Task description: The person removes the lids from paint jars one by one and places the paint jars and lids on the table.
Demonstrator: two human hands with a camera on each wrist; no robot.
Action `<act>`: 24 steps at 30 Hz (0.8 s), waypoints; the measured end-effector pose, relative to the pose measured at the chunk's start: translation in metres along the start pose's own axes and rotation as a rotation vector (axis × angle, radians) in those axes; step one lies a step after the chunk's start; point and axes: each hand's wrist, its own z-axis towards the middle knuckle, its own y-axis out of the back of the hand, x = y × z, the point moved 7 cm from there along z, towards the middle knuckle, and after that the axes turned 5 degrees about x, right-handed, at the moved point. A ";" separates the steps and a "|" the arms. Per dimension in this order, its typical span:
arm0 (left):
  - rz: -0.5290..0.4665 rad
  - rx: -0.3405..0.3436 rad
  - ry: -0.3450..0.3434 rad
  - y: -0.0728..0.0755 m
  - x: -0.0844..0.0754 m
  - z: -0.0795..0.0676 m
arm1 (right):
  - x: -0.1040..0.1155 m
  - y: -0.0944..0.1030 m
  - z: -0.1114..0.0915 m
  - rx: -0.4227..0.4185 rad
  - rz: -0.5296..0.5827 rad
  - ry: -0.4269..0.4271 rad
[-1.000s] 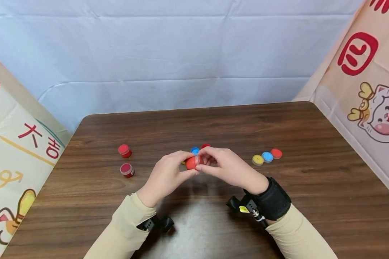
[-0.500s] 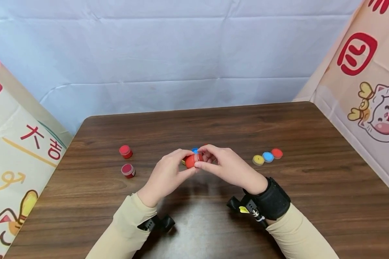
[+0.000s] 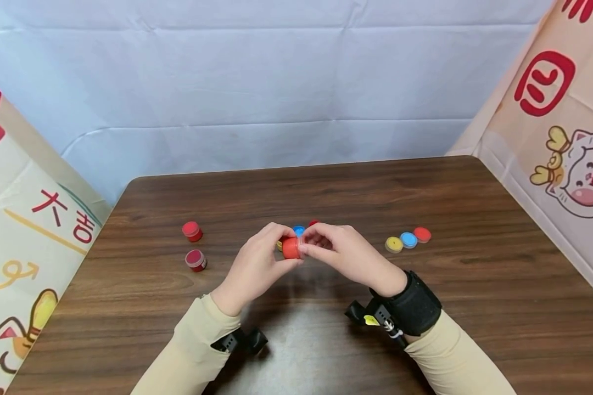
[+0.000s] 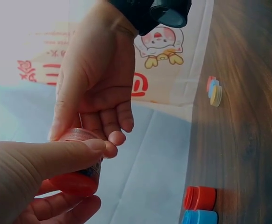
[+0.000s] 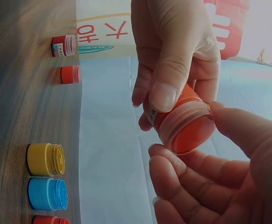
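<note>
An orange-red paint jar (image 3: 291, 248) is held above the middle of the table, tipped on its side. My left hand (image 3: 254, 263) grips its body between thumb and fingers. At the other end, the thumb and forefinger of my right hand (image 3: 348, 253) pinch the clear ribbed lid (image 5: 186, 126), which sits on the jar. Behind the hands stand lidless jars: a yellow jar (image 5: 45, 159), a blue jar (image 5: 47, 193) and a red jar (image 4: 200, 198). In the head view the hands partly hide them.
Two lidded jars, one red (image 3: 192, 231) and one dark red (image 3: 195, 260), stand at the left of the wooden table (image 3: 464, 318). To the right lie a yellow lid (image 3: 393, 244), a blue lid (image 3: 408, 240) and a red lid (image 3: 422, 235). Cloth hangs behind.
My right fingers have shifted slightly on the lid, and the jar has turned a little between the hands. Both arms stay nearly in place.
</note>
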 end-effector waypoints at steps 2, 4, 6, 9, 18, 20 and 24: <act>0.009 0.004 0.005 0.000 0.000 0.000 | 0.000 -0.001 0.000 0.002 -0.004 0.003; 0.008 0.013 0.006 0.000 0.000 0.000 | -0.001 -0.001 0.000 0.002 -0.014 0.014; 0.004 0.027 0.005 0.000 0.000 -0.001 | -0.001 -0.001 0.000 -0.002 -0.027 0.028; 0.000 0.047 0.000 0.000 -0.001 -0.001 | 0.000 -0.001 0.001 -0.011 -0.047 0.043; -0.017 0.066 0.011 -0.001 0.001 0.000 | 0.001 0.000 0.001 -0.006 -0.062 0.055; -0.027 0.060 0.008 -0.001 0.001 0.001 | 0.000 0.001 0.001 0.001 -0.053 0.048; -0.030 0.043 0.015 -0.001 0.001 0.001 | -0.003 0.002 0.001 0.012 -0.030 0.018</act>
